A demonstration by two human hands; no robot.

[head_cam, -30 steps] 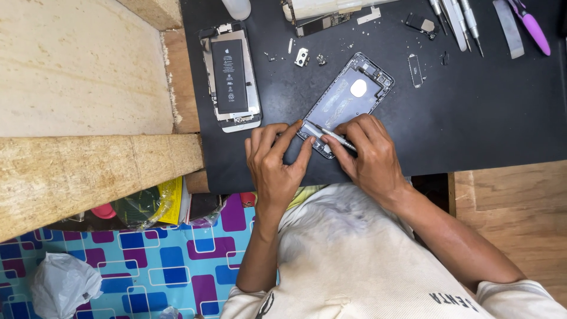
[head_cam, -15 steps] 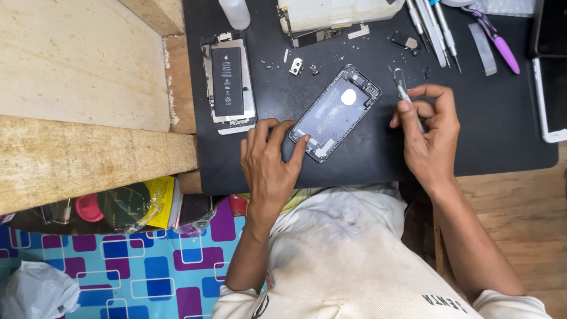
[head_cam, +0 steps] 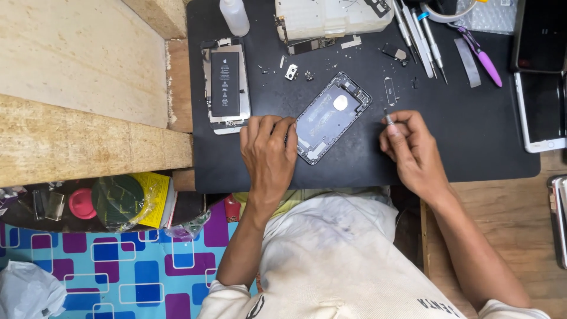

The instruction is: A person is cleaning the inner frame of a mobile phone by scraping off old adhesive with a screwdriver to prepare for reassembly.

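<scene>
2 hands flank the empty phone housing (head_cam: 332, 124) on the black mat (head_cam: 472, 153): my left hand (head_cam: 269, 150) rests flat on the housing's left edge, gripping nothing. My right hand (head_cam: 413, 147), right of the housing, pinches a small screwdriver (head_cam: 388, 117); I judge screw work is in hand, and the tip must return precisely.

Black work mat (head_cam: 472, 153) carries phone housing (head_cam: 332, 116), screwdrivers (head_cam: 420, 36), bottle (head_cam: 235, 16).

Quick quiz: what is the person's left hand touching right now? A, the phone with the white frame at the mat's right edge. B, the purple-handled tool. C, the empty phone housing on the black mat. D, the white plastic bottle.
C: the left hand rests against the lower-left edge of the empty phone housing.
</scene>
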